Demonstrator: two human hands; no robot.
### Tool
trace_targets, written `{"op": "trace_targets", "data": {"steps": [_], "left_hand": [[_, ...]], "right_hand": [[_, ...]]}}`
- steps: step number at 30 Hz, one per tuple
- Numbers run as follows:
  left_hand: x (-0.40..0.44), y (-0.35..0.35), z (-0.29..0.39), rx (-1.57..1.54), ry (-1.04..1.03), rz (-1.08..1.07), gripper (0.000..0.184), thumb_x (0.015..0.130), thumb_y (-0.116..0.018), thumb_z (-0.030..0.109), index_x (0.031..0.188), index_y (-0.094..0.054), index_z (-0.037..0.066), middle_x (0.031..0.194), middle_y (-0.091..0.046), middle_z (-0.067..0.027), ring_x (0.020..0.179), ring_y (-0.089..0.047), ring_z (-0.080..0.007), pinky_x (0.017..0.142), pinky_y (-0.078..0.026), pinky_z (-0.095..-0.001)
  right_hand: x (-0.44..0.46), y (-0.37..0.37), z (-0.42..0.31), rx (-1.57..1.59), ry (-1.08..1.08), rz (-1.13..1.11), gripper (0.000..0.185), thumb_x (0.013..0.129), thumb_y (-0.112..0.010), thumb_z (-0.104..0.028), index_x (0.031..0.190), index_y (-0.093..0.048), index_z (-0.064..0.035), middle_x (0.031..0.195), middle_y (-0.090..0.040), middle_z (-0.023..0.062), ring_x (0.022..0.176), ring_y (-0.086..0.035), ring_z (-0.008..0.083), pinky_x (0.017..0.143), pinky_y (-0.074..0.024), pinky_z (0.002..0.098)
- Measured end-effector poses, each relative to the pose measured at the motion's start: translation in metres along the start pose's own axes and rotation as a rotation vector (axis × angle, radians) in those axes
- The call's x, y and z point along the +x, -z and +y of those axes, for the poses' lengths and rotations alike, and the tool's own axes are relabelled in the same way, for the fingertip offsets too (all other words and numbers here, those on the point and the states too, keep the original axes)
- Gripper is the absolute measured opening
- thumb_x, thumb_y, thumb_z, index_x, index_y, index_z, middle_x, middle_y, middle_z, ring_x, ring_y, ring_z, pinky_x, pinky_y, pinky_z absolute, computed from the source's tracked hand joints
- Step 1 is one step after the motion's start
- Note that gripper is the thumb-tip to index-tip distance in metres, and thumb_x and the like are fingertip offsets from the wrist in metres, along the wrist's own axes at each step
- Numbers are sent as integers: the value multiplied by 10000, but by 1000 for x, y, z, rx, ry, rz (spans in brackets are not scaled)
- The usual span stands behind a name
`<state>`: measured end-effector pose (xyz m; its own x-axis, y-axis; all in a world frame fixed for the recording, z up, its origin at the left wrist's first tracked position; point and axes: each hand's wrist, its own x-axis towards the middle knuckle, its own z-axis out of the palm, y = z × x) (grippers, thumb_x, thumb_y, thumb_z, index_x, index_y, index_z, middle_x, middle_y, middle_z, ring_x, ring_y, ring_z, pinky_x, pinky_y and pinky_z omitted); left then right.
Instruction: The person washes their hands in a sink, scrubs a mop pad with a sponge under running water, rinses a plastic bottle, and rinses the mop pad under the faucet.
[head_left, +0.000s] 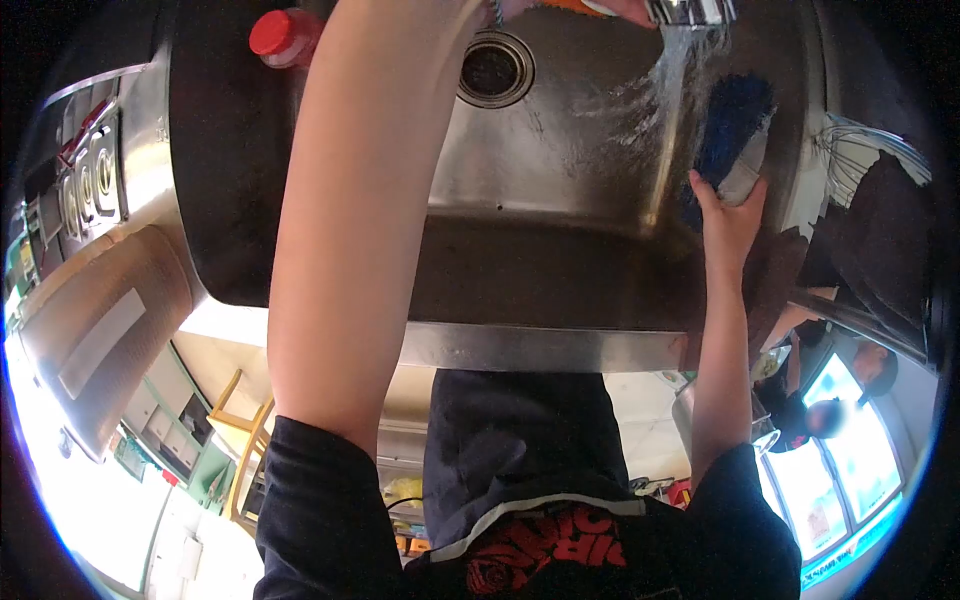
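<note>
Between the right fingers [703, 190], the brush [736, 118] is faced with rough, matt fibres and backed with something smoother, possibly plastic, though blurred. Around them, the sink [560, 180] is formed of smooth, dully glossy metal; ahead of them, the tap [692, 12] is polished bright. Far left of them, a glossy plastic cap [270, 36] is seen; to their right, a whisk [872, 148] of thin, shiny wire.
</note>
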<state>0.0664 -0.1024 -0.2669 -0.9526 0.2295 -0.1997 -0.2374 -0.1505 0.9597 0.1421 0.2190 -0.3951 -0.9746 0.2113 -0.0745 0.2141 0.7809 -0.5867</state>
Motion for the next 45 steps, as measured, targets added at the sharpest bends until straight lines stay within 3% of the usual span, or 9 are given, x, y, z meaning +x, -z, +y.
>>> {"op": "trace_targets", "data": {"steps": [10, 16, 22, 24, 30, 35, 38, 40, 45], "left_hand": [[-26, 25, -24, 112, 51, 65, 499, 1001, -483, 486, 1000, -681, 29, 819, -677, -19, 704, -607, -58, 623, -470, -221], [-10, 77, -87, 115, -114, 158, 438, 1019, -498, 430, 1022, -659, 22, 939, -661, -34, 879, -600, -104, 825, -471, -260], [-21, 125, -118, 140, -54, 445, 370, 1008, -547, 384, 1050, -604, 21, 919, -603, 12, 868, -549, -74, 791, -435, -233], [-22, 144, -126, 311, -218, 505, 397, 1001, -554, 399, 1072, -602, 11, 912, -596, 1, 868, -551, -71, 781, -438, -229], [-49, 132, -67, 620, 225, 636, 439, 979, -571, 375, 1108, -611, -43, 892, -630, -52, 758, -575, -121, 706, -487, -272], [-72, 147, -50, 868, 2, 575, 315, 978, -579, 276, 1051, -649, -23, 861, -643, -38, 783, -569, -107, 717, -480, -267], [-75, 151, -60, 797, -20, 585, 338, 983, -590, 311, 1054, -653, -14, 875, -643, -21, 809, -569, -102, 741, -470, -257], [-71, 154, -70, 674, -66, 600, 355, 985, -596, 331, 1057, -655, -12, 885, -643, -12, 826, -569, -99, 759, -465, -250], [-66, 136, -81, 132, -89, 485, 434, 1023, -502, 408, 1181, -611, 19, 1019, -625, -1, 947, -559, -88, 866, -440, -264]], "right_hand": [[-8, -5, -5, -97, -28, -376, 793, 736, -819, -282, 1372, -418, -30, 1230, -604, 205, 1144, -593, 358, 994, -440, 434], [-22, -9, 3, -339, 50, -704, 837, 729, -821, -241, 1415, -386, -37, 1320, -562, 221, 1212, -558, 380, 1038, -424, 437], [-30, -30, -13, -194, -78, -911, 875, 693, -839, -215, 1421, -395, -19, 1338, -564, 198, 1262, -529, 317, 1071, -395, 406], [-26, -44, -26, -47, -145, -1045, 856, 692, -838, -244, 1399, -417, -8, 1325, -571, 201, 1248, -538, 316, 1067, -397, 393], [-28, -97, -77, -257, 99, -1093, 909, 711, -814, -309, 1441, -358, -17, 1329, -559, 215, 1219, -567, 351, 1009, -454, 395], [-50, -135, -71, -116, 102, -1139, 789, 705, -808, -275, 1350, -432, -19, 1213, -626, 177, 1121, -610, 361, 980, -470, 419], [-63, -138, -71, 276, -142, -1160, 713, 724, -776, -248, 1322, -456, -27, 1180, -639, 154, 1074, -629, 342, 944, -503, 433], [-62, -132, -77, 583, -961, -1436, 585, 757, -708, -224, 1269, -527, -10, 1200, -636, 149, 1075, -639, 282, 938, -517, 426], [-53, -148, -106, 1066, -1024, -1410, 519, 779, -623, -166, 1256, -531, 16, 1231, -619, 158, 1113, -618, 312, 947, -518, 517]]}}
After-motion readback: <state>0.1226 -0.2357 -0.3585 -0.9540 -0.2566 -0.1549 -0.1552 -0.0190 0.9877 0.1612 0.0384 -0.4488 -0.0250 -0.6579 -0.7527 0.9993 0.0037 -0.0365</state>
